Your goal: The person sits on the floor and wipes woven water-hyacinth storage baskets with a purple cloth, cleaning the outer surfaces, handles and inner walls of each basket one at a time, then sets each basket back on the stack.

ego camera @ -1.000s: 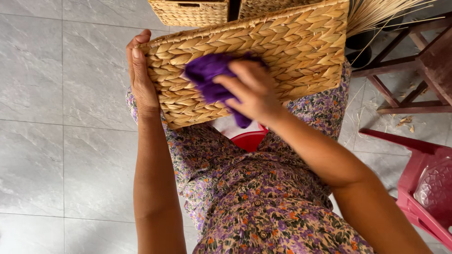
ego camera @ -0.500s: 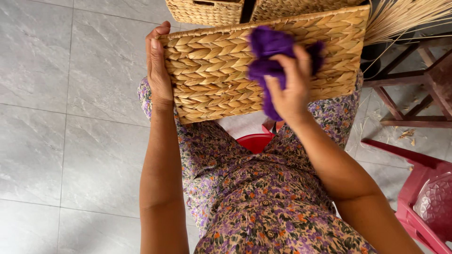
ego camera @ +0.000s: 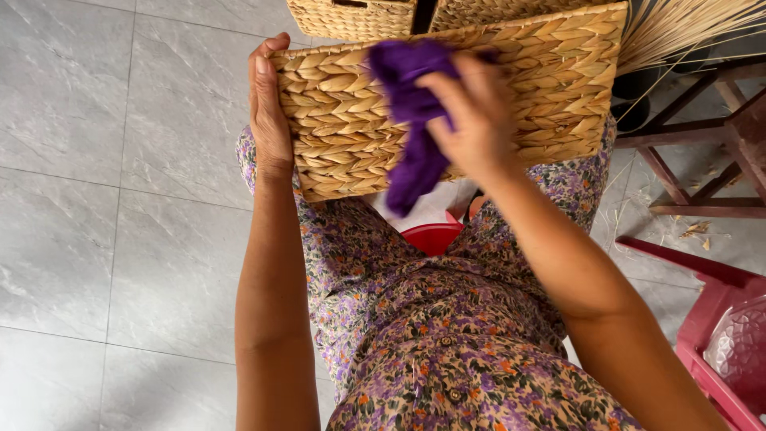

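My left hand (ego camera: 267, 112) clamps the woven basket (ego camera: 447, 104); right hand (ego camera: 475, 112) grips purple cloth (ego camera: 415, 120), perhaps snagging the weave.

The bunched purple cloth (ego camera: 415, 120) is motion-blurred, and the right hand (ego camera: 477, 120) gripping it covers its middle. Behind both, part of the flat woven straw basket (ego camera: 351, 120) is hidden. Below the basket, a red plastic object (ego camera: 432, 237) shows only a sliver between the knees. Two more woven baskets (ego camera: 359, 14) above it are cut by the top edge.
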`<action>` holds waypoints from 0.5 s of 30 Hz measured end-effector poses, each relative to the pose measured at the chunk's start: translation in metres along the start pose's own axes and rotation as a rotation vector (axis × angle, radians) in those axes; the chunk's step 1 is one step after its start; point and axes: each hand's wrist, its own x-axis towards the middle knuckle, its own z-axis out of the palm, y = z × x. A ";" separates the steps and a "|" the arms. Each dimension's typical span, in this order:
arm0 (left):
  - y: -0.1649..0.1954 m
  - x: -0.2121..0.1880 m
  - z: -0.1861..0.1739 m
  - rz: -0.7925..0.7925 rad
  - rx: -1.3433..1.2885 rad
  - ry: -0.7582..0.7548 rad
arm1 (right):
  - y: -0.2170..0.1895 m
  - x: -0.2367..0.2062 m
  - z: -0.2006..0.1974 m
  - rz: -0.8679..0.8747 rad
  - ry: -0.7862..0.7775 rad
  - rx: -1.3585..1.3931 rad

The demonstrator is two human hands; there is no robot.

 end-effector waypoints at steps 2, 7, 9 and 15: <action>-0.001 -0.001 0.001 -0.006 -0.015 0.004 | 0.041 -0.023 -0.034 0.162 0.051 -0.128; -0.003 -0.001 0.004 0.006 -0.097 -0.012 | 0.089 -0.061 -0.093 0.352 0.193 -0.143; -0.006 -0.002 0.002 0.021 -0.071 -0.010 | 0.075 -0.073 -0.093 0.326 0.160 -0.203; -0.014 -0.004 -0.005 0.049 -0.031 0.008 | 0.004 -0.064 -0.032 0.154 0.114 -0.182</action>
